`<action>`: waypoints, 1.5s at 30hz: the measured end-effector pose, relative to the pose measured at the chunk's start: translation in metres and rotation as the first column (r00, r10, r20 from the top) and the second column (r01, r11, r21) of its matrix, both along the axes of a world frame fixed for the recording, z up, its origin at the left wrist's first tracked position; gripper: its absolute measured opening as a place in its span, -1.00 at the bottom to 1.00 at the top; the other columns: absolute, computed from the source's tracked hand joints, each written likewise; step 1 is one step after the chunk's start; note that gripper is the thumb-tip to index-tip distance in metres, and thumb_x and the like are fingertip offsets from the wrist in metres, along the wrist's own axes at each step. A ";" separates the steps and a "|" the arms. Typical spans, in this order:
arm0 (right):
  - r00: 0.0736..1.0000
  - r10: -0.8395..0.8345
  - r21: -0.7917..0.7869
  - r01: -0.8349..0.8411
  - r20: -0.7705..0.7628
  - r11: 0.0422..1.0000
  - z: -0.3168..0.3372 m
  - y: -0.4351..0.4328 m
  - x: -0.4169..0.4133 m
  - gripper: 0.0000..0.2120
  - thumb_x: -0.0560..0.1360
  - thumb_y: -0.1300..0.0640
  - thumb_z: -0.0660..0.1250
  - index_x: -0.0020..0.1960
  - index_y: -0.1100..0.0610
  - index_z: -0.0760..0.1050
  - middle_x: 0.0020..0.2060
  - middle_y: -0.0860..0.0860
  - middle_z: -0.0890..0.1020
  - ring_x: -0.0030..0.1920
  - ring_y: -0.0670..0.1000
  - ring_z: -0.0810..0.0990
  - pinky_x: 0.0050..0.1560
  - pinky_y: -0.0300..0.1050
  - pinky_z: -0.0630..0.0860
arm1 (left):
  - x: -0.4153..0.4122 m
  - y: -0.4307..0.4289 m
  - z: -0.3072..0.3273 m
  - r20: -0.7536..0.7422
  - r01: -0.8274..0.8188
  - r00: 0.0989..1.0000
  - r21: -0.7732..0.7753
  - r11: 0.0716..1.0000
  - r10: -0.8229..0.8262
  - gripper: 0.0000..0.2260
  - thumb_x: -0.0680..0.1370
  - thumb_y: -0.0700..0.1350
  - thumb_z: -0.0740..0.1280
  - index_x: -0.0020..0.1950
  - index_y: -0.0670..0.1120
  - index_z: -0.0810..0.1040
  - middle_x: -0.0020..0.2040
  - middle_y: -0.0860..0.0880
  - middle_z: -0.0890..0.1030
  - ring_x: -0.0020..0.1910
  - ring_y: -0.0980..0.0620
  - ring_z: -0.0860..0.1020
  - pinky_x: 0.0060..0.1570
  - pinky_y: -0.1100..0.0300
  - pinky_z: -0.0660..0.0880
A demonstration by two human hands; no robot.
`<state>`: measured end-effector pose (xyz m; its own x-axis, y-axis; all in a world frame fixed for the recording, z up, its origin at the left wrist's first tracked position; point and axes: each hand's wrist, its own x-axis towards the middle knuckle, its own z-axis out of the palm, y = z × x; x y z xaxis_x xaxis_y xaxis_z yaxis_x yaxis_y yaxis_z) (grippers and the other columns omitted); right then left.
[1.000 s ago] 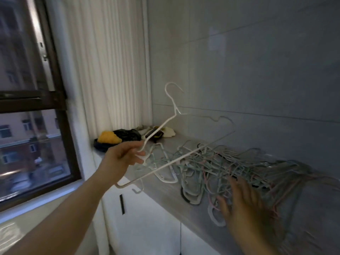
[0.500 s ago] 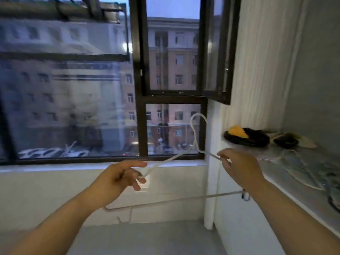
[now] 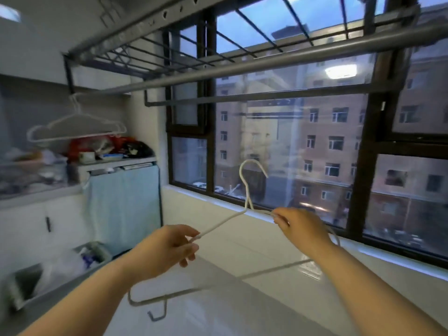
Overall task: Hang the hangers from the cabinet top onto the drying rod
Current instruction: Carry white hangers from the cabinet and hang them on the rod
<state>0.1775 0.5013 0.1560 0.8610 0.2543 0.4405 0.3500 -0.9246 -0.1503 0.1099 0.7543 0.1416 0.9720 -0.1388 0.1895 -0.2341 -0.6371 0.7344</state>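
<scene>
**Now both hands hold one hanger under the drying rod**

Nearest the camera, the left hand (image 3: 167,248) pinches the left shoulder of a white wire hanger (image 3: 223,223) between thumb and curled fingers. The right hand (image 3: 303,229) pinches the other shoulder, just beside the neck. The hanger is held level in the air, its hook upright and its bottom bar sagging towards the pale tiled floor (image 3: 242,311).

Low on the left stands a grey bin (image 3: 14,294) with a plastic bag (image 3: 60,267) in it. Behind the bin is a stand draped in light blue cloth (image 3: 123,204), with red and dark clutter (image 3: 97,144) piled on top. Beside it is a white cabinet (image 3: 29,229) whose counter (image 3: 36,192) carries more blurred things.

Overhead, the grey drying rod (image 3: 266,62) runs across the view, well above the hook. Near its left end, white hangers (image 3: 78,110) already hang from it. A dark grid rack (image 3: 169,57) sits above and behind the rod, and a thinner bar (image 3: 242,98) crosses lower, closer to the glass. Farthest off, a dark-framed window (image 3: 358,190) looks out on a brick apartment block (image 3: 327,141).
</scene>
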 end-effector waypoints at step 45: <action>0.770 -0.055 -0.386 0.379 0.636 0.841 0.230 0.702 0.390 -0.54 0.58 0.20 0.12 0.45 0.17 0.11 0.36 0.14 0.32 0.35 0.16 0.29 0.37 0.06 0.19 | 0.418 0.691 0.180 0.327 -0.523 0.792 -0.076 0.849 0.516 -0.83 0.57 -0.22 0.21 0.07 -0.21 0.55 -0.43 -0.03 0.50 -0.57 0.11 0.46 -0.62 0.40 0.41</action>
